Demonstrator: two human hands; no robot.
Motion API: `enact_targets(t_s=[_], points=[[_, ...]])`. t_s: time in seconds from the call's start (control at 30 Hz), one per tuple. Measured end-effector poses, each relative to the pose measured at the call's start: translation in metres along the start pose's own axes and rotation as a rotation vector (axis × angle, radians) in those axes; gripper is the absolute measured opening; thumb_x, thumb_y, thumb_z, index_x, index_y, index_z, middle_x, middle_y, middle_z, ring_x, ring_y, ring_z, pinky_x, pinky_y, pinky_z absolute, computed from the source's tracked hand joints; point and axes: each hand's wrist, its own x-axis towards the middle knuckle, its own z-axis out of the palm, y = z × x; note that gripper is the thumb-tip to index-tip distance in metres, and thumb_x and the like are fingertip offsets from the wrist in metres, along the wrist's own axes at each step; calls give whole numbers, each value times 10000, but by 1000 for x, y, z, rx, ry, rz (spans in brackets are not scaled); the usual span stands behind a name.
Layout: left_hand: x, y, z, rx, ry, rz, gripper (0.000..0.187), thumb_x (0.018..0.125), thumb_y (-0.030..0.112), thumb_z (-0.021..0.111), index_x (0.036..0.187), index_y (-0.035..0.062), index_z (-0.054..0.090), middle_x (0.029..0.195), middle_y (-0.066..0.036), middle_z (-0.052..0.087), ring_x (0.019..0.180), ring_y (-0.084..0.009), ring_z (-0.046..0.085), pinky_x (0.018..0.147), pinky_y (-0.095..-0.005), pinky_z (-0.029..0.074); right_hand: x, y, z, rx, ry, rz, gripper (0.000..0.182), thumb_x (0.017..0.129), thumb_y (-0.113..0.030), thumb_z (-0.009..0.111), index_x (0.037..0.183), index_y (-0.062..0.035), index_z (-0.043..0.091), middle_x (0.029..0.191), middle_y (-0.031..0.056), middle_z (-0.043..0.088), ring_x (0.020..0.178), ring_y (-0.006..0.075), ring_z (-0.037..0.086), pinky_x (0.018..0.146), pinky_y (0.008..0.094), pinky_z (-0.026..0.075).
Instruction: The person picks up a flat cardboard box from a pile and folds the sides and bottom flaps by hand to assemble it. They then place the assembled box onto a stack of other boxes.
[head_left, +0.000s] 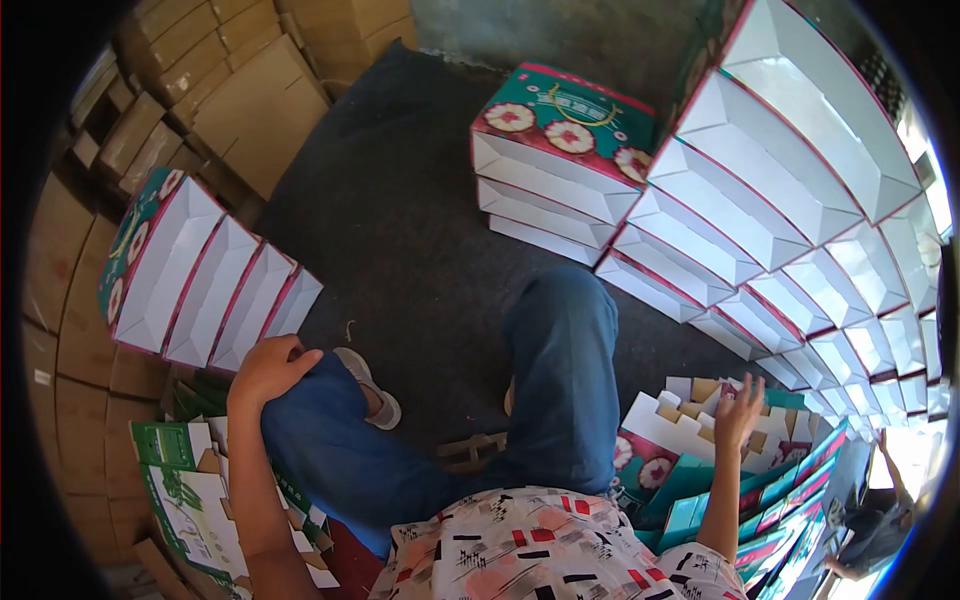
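Observation:
My left hand [270, 368] rests at my left knee, its fingers loosely bent and the thumb apart, with nothing in it. Just beyond it stands a stack of folded gift boxes [190, 275] with white open sides and green-and-red printed tops. On the other side my right hand [738, 412] is over a pile of flat unfolded carton blanks [668, 425], its fingers spread and pointing away from me. These blanks show white and brown tabs, with green and red print on some.
Another short stack of printed boxes [565, 125] stands ahead, against a tall wall of white-sided boxes [760, 170] on the right. Brown cartons [250, 120] are piled at the left. Green-and-white blanks [190, 500] lie by my left arm. Another person [875, 530] is at the lower right.

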Motion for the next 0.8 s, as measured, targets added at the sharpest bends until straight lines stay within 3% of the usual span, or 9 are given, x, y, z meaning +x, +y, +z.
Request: enact_targets(t_s=[0.17,0.27,0.33,0.4,0.43,0.5,0.57,0.67,0.8], points=[[9,4,4,51,13,29,428,799,396,626,809,-32,639,745,-193,632,705,-330,614,667,-391,472,-66,135,-68,-528,246,384,802,747,-311,695,1424,-139,300,1438,193,301,1292,374,344,1025,458,325],[9,4,6,51,24,38,421,800,391,627,822,-29,638,727,-196,624,693,-335,611,661,-395,472,-109,202,-51,-537,21,750,964,698,-490,711,1439,-104,230,1444,226,282,1304,394,331,1010,474,362],[9,5,7,53,25,48,420,799,393,626,821,-26,637,736,-196,624,708,-340,610,668,-399,471,-129,248,-28,-332,-487,904,939,724,-516,671,1438,-100,225,1448,208,276,1309,378,329,1022,500,343],[7,0,8,56,49,57,421,798,399,623,817,-21,637,751,-196,627,730,-346,610,680,-404,470,-130,231,-28,-428,-493,894,916,748,-516,641,1412,-22,247,1418,222,319,1229,387,432,985,469,400],[4,-1,7,61,54,49,423,797,404,619,813,-18,635,768,-196,630,751,-349,611,691,-409,468,-126,228,-30,-407,-441,881,862,763,-485,637,1419,-73,260,1398,232,340,1197,404,454,952,483,423],[-1,3,5,72,64,29,425,796,412,612,804,-12,634,796,-197,635,780,-351,611,707,-416,466,-151,282,9,-591,-95,710,749,751,-385,666,1362,-95,345,1260,267,449,1039,411,552,861,494,470],[-3,-2,8,71,73,30,421,796,411,609,799,-10,634,812,-199,637,790,-351,612,713,-419,465,-130,255,-15,-515,-307,788,610,795,-267,611,1298,-12,377,1166,259,506,1017,372,562,855,455,473],[-3,-4,9,60,86,40,414,798,402,609,797,-11,633,823,-201,639,794,-350,612,714,-418,466,-127,274,-7,-627,-378,601,252,848,-133,496,1029,41,476,1003,167,602,958,321,595,835,405,478],[0,1,8,53,81,33,411,798,395,609,811,-15,634,832,-203,640,802,-347,612,719,-412,468,-131,253,-27,-524,-421,568,241,834,-81,507,1036,44,469,1010,187,593,948,321,599,835,402,477]])
